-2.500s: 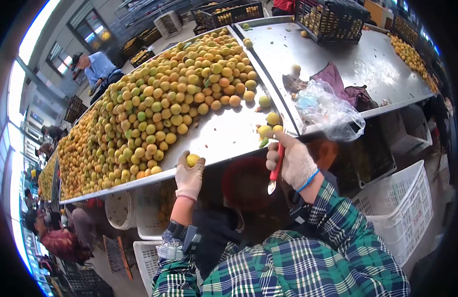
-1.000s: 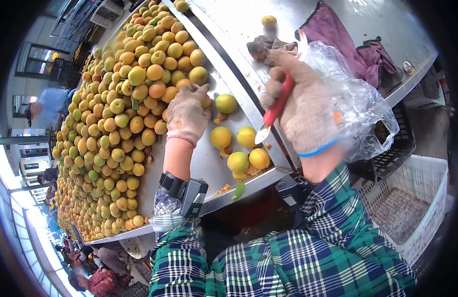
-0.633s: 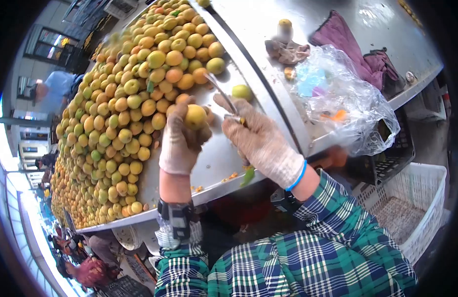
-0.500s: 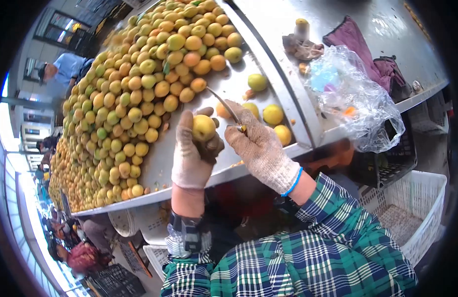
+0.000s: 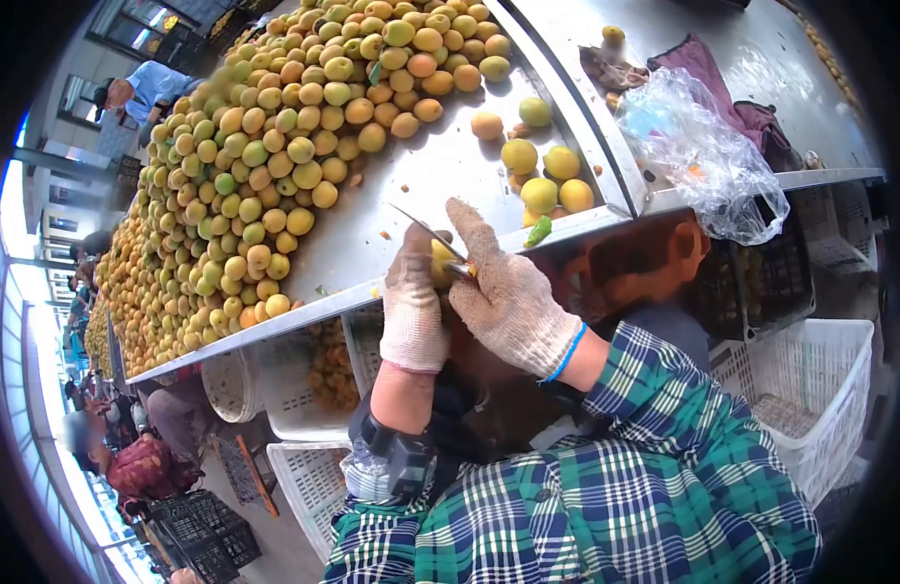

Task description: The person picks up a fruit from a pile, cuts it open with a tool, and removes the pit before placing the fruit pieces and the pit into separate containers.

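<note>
My left hand (image 5: 416, 297), in a soiled white knit glove, is closed around a yellow apricot (image 5: 440, 264) just over the table's front edge. Most of that fruit is hidden by fingers and blade. In my gloved right hand (image 5: 511, 300) is a small knife (image 5: 423, 225), its thin blade lying across the apricot and pointing up to the left. The right thumb and fingers wrap its handle. Behind my hands a few loose apricots (image 5: 540, 195) and a green leaf (image 5: 539, 231) lie near the metal rim.
A large heap of apricots (image 5: 246, 185) covers the left of the metal table (image 5: 372, 219). A clear plastic bag (image 5: 708, 161) and a purple cloth (image 5: 691, 63) lie on the right-hand surface. White crates (image 5: 820, 409) stand below. A person in blue (image 5: 150, 92) is at the far left.
Both hands have come nearer the table's front edge and closer together. The knife blade now lies against the held apricot instead of apart from it. The view has shifted, and a leaf shows at the rim.
</note>
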`<act>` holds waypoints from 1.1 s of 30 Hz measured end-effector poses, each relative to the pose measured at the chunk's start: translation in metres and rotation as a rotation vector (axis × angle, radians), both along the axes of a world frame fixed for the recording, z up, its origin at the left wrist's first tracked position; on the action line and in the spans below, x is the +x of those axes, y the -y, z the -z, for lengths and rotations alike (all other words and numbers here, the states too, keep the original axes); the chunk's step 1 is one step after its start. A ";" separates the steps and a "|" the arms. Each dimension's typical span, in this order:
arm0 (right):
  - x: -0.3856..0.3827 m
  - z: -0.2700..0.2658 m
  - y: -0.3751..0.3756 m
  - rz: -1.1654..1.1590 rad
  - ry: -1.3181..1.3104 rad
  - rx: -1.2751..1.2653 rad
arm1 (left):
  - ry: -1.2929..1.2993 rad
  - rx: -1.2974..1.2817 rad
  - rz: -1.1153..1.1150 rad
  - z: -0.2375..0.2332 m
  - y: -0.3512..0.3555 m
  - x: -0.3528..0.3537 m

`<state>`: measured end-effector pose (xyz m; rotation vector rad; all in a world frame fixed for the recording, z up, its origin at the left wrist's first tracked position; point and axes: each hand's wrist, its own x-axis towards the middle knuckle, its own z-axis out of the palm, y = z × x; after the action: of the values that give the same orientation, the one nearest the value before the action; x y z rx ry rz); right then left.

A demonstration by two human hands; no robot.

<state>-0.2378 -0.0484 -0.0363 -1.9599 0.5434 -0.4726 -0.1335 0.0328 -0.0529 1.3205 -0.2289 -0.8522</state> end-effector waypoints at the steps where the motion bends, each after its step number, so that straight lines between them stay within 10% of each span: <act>1: 0.004 0.003 -0.001 0.003 -0.011 -0.003 | -0.024 -0.014 -0.012 0.004 -0.001 0.003; 5: 0.019 0.014 -0.013 -0.003 -0.082 -0.020 | 0.097 -0.003 -0.064 0.022 -0.014 0.013; 8: 0.032 0.021 -0.022 0.032 -0.054 -0.036 | 0.663 0.186 -0.063 0.020 -0.024 0.021; 17: 0.043 0.036 -0.032 0.071 0.046 -0.121 | 0.841 0.226 -0.164 0.021 -0.027 0.020; 23: 0.043 0.052 -0.026 -0.072 0.259 0.260 | 0.896 0.232 -0.140 0.019 -0.023 0.015; 28: 0.015 -0.020 0.001 -0.240 -0.176 1.217 | 0.123 -0.032 -0.115 0.012 -0.012 0.015; 33: 0.016 0.016 -0.009 -0.092 -0.149 0.555 | -0.314 -0.096 -0.337 0.003 0.002 0.019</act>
<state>-0.2214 -0.0397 -0.0519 -1.4816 0.6008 -0.0966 -0.1140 0.0304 -0.0555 1.0792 0.1934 -0.7370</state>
